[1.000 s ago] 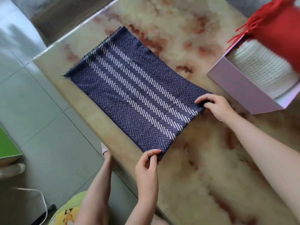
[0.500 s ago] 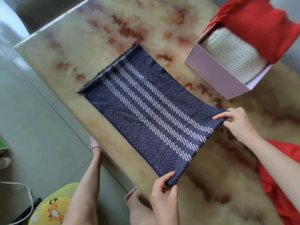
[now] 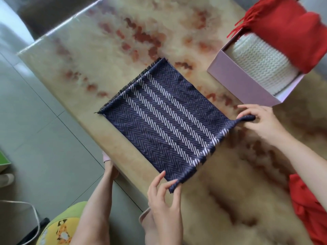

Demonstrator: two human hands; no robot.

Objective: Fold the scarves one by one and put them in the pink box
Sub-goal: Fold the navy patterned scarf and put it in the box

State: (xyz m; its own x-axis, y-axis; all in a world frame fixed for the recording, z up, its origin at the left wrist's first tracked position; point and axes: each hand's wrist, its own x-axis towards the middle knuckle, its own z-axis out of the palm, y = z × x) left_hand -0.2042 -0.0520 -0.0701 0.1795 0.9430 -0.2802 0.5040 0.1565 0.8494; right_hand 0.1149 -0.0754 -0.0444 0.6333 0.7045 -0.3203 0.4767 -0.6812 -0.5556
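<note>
We have a single view, from a wide-angle camera worn on the person's head. It looks steeply down on the bench [image 3: 109,55] from close above. The view sits askew to the bench: one bench corner shows at the left, and the edge nearest the person runs diagonally to the bottom centre, with floor [image 3: 44,138] beyond it. The navy scarf [image 3: 162,124] lies mid-frame. The left hand [image 3: 162,197] enters from below, the right hand [image 3: 261,124] from the right.

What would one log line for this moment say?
step: folding navy scarf | left hand: pinches near corner | right hand: pinches other corner | pink box: white scarf inside, red scarf across top
</note>
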